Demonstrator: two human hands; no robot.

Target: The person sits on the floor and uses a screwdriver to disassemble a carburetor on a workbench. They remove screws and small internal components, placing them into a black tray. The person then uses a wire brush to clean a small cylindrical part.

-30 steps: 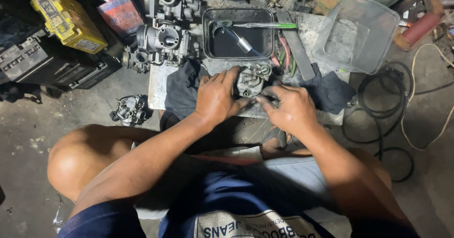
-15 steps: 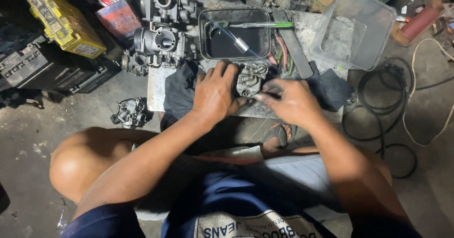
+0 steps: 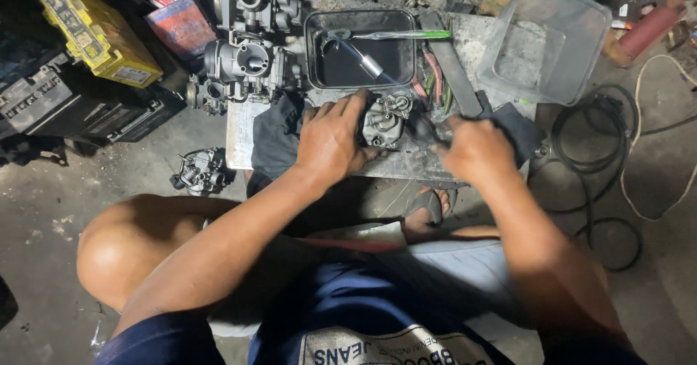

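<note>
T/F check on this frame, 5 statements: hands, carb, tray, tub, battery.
1. The left hand rests on the small carburetor. True.
2. The black tray holds a green-handled tool. True.
3. The clear plastic tub sits left of the tray. False: it sits to the right.
4. The right hand is lifted well clear of the work board. False: it is down at the board beside the carburetor, motion-blurred.
5. The yellow battery lies at top left. True.
</note>
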